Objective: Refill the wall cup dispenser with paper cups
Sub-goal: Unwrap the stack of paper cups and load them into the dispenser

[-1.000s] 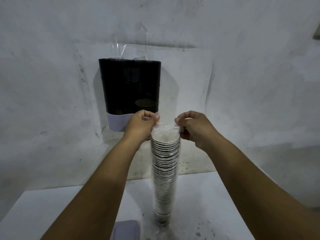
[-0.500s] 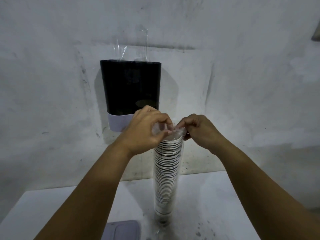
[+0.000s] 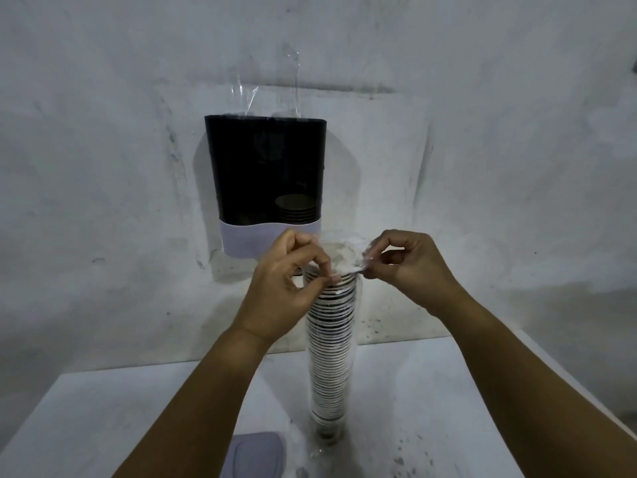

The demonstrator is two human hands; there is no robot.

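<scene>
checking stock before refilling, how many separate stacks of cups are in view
2: a tall plastic-wrapped stack of paper cups standing on the white table, and a short stack inside the black wall dispenser. More may be hidden.

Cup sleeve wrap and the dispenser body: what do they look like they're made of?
Sleeve wrap: thin clear plastic film, glossy and crinkled, cup rims showing through. Dispenser: probably smooth dark tinted plastic, since a short cup stack shows through; its base band looks matte and pale.

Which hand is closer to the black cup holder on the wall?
The left hand. It sits just below the dispenser, near its white bottom edge. The right hand is farther off to the right. Both pinch the plastic wrap.
</scene>
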